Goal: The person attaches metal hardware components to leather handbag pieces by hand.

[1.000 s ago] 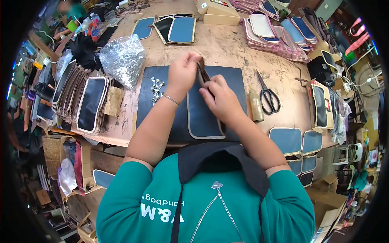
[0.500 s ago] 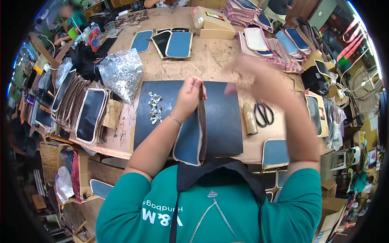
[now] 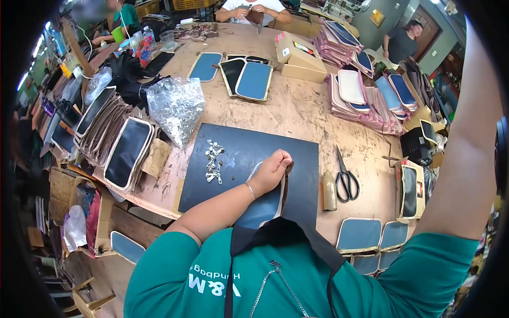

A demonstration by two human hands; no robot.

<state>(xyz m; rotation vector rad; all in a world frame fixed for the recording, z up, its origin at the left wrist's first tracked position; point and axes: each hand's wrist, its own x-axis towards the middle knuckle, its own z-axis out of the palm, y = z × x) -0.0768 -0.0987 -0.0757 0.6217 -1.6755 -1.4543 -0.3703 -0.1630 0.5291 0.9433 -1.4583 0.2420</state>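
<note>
My left hand is closed on the upper end of a blue panel with a brown edge, held over the black mat. Small metal zipper pulls lie in a loose group on the mat, left of that hand. My right forearm reaches up at the right side, and its hand is out of frame. A tan bottle and black scissors lie right of the mat.
A clear bag of metal pieces sits upper left, near stacked dark panels. Blue panels, an open carton and pink-edged stacks lie farther back. A person sits across the table.
The view has shifted and tilted. My right hand has swung from above the mat up and right, out of frame. My left hand still grips the panel, now lower in the view.
</note>
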